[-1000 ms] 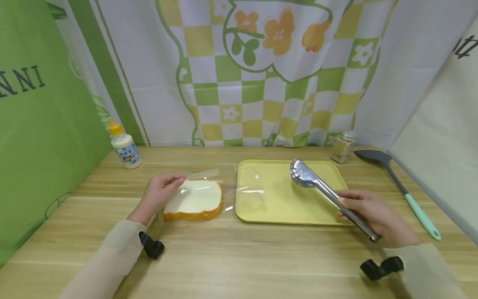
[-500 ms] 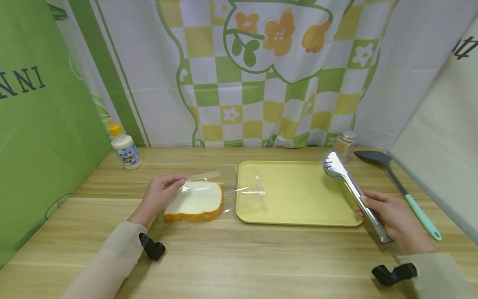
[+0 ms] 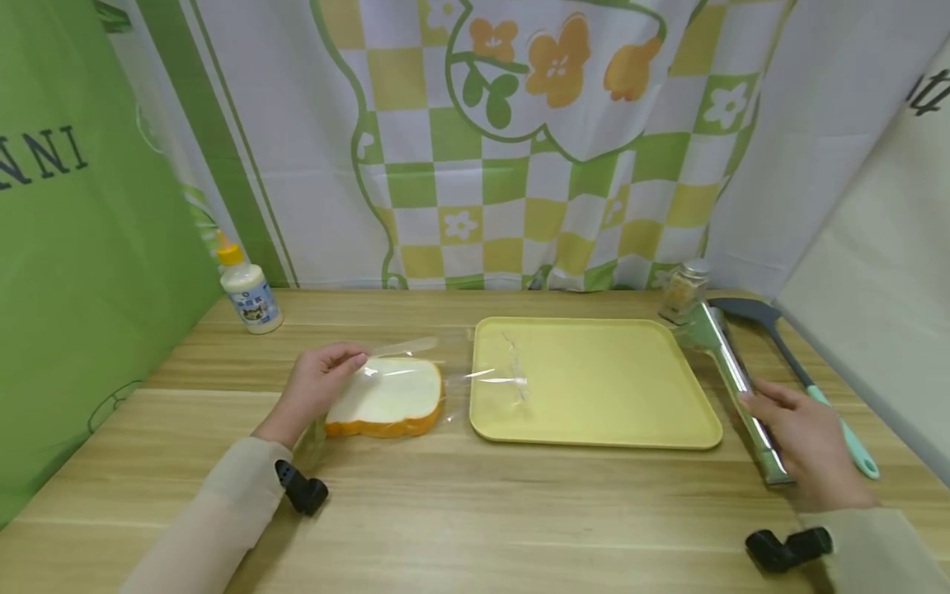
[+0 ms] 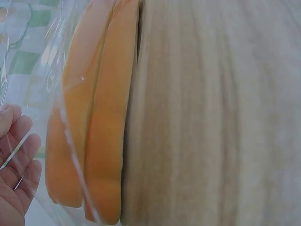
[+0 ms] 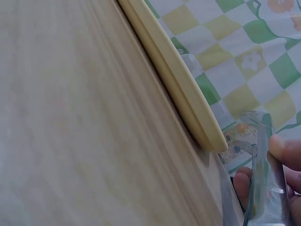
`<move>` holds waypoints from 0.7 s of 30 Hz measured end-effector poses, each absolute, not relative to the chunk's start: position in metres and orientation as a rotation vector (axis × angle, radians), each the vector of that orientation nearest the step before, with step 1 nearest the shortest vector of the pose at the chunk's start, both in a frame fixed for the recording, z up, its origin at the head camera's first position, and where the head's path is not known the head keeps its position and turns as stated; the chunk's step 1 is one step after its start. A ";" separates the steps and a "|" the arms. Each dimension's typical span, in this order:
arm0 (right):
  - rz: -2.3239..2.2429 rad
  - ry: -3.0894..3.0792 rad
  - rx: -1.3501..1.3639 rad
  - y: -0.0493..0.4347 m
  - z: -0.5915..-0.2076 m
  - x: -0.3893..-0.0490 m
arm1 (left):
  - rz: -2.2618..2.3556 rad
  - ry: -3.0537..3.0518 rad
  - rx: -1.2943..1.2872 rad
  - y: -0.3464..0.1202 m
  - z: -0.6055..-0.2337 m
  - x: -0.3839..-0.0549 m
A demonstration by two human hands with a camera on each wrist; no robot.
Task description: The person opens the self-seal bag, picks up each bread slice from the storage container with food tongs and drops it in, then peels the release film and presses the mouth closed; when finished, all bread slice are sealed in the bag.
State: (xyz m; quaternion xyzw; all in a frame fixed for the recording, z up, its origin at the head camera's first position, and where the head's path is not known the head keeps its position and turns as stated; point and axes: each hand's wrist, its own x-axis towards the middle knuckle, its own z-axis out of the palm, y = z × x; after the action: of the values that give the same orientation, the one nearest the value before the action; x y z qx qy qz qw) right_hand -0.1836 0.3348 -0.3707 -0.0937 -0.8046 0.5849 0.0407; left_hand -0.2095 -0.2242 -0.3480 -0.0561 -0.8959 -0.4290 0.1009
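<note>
My left hand pinches the upper left edge of a clear plastic bag. In it lie bread slices, white with orange crusts; the left wrist view shows two crusts stacked. The bag's right end overlaps the left side of a yellow tray. Beyond the tray's right edge, my right hand holds a pair of metal tongs, thumb on top and fingers beneath. The tongs' head points away from me, close to a small glass jar. Whether the tongs touch the table I cannot tell.
A turner with a dark blade and mint handle lies at the far right, partly behind my right hand. A white squeeze bottle with a yellow cap stands at the back left. Curtains enclose the wooden table.
My right hand has carried the tongs rightward, from over the tray to beside its right edge, and the tongs now point more straight ahead. My left hand and the bagged bread have stayed put.
</note>
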 end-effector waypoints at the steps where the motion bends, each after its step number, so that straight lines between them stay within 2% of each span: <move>1: 1.695 -2.509 -0.305 0.335 -0.371 -0.184 | -1.268 -2.647 -0.165 -0.224 -0.348 -0.209; 10: 1.487 -2.578 -0.417 0.334 -0.370 -0.186 | -1.281 -2.642 -0.166 -0.223 -0.347 -0.209; 21: 1.438 -2.645 -0.526 0.326 -0.369 -0.186 | -1.268 -2.636 -0.183 -0.223 -0.350 -0.209</move>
State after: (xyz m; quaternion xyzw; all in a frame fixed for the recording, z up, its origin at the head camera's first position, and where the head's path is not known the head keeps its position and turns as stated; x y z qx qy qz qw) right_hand -0.1864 0.3260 -0.3690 -0.1719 -0.8647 0.4701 0.0428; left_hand -0.2088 -0.2229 -0.3495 -0.0621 -0.8944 -0.4303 0.1054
